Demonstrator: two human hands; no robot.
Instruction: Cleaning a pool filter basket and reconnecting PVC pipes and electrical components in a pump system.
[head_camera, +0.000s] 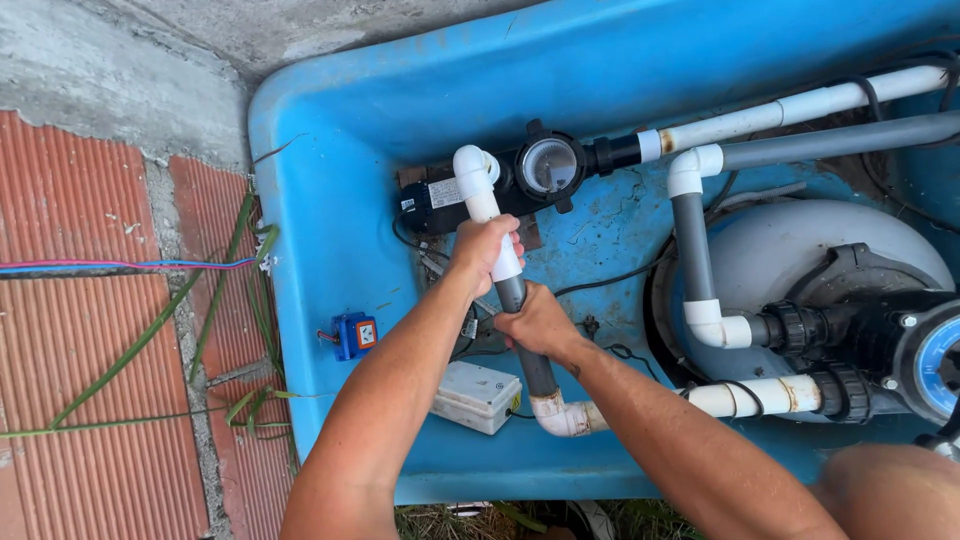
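Note:
My left hand (484, 250) grips the white upper section of a pipe (481, 200) that rises from a white elbow (474, 165) on the black pump (500, 185). Just below, my right hand (538, 322) is closed around the grey part of the same pipe (538, 372). That grey pipe runs down to a white elbow (560, 415) which joins a white horizontal pipe (760, 397) leading to the valve. The pump has a clear round lid (549, 165).
Everything sits in a blue plastic pit (340, 220). A pale filter tank (790, 250) with a black valve head (880, 330) stands at the right, fed by grey and white pipes (800, 105). A white box (477, 396) and a small blue switch box (354, 335) lie nearby. Red tiles (90, 330) border the left.

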